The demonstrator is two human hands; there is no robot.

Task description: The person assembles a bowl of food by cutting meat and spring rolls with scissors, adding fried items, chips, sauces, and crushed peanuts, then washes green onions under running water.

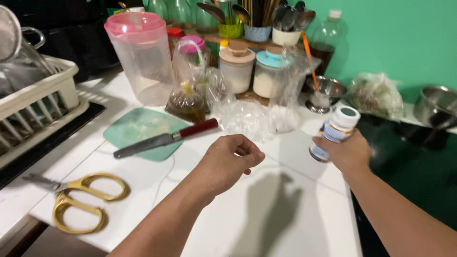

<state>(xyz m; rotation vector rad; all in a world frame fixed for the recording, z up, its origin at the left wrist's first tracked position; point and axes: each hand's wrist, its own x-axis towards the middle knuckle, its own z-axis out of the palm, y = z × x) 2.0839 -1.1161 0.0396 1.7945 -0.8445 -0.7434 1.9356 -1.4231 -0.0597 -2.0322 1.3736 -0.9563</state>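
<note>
The right hand (346, 153) grips a small white bottle (335, 132) with a blue-and-white label, fingers wrapped around its lower half. The bottle is tilted, its long axis running from the palm up and to the right, so the white cap end points away from the person toward the green wall (395, 38). It hangs in the air above the right edge of the white counter (266, 219), just beside the dark stovetop (409, 176).

The left hand (231, 159) hovers over the middle of the counter, empty, with the fingers curled loosely inward toward the palm and the thumb and fingertips close together. The bottle lies to the right of this hand, apart from it, and slightly higher in the view; only the right hand touches it.

To the left of the left hand, a knife (164, 139) with a dark red handle rests across a pale green cutting board (138, 126), its handle end pointing toward that hand. Gold-handled scissors (78, 200) lie nearer the counter's left edge. Crumpled clear plastic bags (247, 116) sit just beyond both hands, in front of lidded jars (236, 66) and a pink-lidded pitcher (140, 57).
</note>
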